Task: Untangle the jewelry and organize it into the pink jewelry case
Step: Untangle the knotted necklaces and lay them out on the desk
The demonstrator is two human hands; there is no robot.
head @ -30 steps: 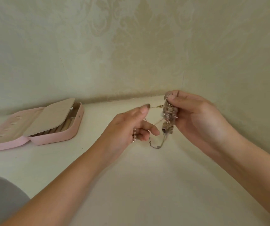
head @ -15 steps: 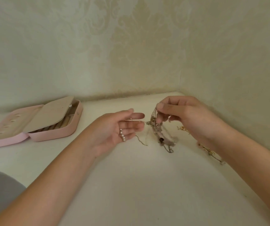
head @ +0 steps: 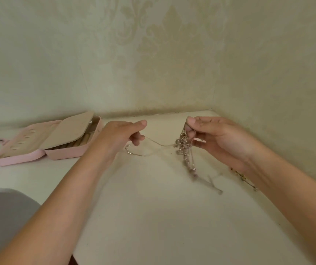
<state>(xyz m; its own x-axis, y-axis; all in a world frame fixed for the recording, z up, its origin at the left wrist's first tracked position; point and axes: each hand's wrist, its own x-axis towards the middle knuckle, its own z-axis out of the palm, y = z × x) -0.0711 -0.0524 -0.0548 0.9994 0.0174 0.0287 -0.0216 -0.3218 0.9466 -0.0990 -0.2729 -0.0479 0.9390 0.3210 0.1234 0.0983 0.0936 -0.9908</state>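
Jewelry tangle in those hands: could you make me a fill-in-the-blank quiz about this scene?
The right hand pinches the jewelry tangle at its ____ end. The left hand holds a thin chain whose other end runs into the ____. The jewelry case lies ____ on the table, left of both hands.
Missing words: top; tangle; open.

Pale damask-patterned wallpaper [head: 172,54] covers two walls meeting in a corner above a smooth cream counter [head: 163,217], softly lit.
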